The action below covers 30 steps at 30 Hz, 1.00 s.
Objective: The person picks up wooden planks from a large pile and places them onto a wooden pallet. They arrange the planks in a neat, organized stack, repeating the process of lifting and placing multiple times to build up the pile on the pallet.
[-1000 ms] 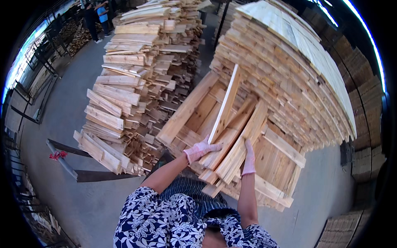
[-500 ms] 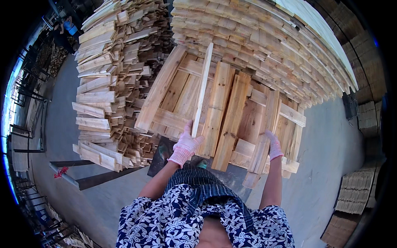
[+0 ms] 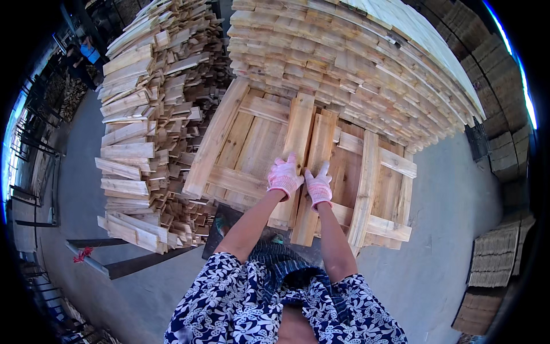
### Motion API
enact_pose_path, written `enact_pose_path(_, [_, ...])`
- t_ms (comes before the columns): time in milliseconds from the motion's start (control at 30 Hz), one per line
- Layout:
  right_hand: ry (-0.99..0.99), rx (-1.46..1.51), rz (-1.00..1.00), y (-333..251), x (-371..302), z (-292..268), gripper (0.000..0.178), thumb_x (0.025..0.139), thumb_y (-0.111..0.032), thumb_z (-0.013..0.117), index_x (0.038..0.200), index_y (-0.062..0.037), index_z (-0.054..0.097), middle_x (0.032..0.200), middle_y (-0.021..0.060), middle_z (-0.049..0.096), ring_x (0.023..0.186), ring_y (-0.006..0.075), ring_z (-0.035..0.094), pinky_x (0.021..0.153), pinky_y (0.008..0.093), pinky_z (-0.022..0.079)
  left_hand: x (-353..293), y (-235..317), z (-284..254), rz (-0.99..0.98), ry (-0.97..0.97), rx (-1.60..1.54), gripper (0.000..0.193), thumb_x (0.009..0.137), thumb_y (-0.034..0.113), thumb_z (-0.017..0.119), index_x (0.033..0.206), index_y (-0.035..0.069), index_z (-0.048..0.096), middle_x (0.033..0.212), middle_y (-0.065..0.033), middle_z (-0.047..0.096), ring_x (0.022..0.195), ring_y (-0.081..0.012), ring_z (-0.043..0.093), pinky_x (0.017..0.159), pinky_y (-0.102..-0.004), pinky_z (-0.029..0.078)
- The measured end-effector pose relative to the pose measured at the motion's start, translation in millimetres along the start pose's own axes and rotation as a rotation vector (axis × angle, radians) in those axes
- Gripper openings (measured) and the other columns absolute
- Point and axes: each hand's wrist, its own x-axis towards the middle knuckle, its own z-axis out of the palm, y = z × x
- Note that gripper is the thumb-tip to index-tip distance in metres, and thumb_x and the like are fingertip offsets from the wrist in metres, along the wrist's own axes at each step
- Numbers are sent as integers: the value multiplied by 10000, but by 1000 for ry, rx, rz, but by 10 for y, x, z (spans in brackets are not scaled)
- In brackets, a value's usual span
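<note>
Looking down, we find our left hand (image 3: 285, 175), in a pink-and-white knit glove, palm-down on a long light-brown wooden board (image 3: 299, 126), its fingers spread apart. Our right hand (image 3: 318, 184), gloved alike, lies just beside it on a second light-brown wooden board (image 3: 321, 135), thumb and forefinger parted. Both boards lie lengthwise on the middle of a slatted wooden panel (image 3: 264, 140), a narrow dark gap between them. Beyond the panel we note a tall stack of pale wooden planks (image 3: 344, 63); to the left, a heap of short wooden offcuts (image 3: 129, 149).
</note>
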Motion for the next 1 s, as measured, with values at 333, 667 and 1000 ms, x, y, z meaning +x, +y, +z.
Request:
enact_pose_path(333, [124,-239,-53,-44,84,182,1056,854,-510,693,1646,-152,94,1504,343,386,1266,502,563,1049,538,480,-80,-652,-731,-17,-50,2,938,797,352,822,1583,228,325,1444,-250,449,1343,-413,503,1064,-487,493])
enact_pose_path(667, [170,-265,-27,-556,195,579,1058,847,-500,701,1647,-166,95,1507,410,361,1267,540,555,1043,544,489,499,-1620,-1075,130,412,89,819,803,455,775,1505,202,436,1406,-236,498,1361,-436,433,993,-611,429])
enact_pose_path(1000, [37,-109,3,-1565,-197,1198,1072,830,-491,730,1642,-140,125,1540,408,335,1301,519,539,1074,496,476,1251,-3000,-1299,27,132,-297,635,1069,547,310,1437,61,489,1368,-261,606,1276,-442,565,1066,-511,451])
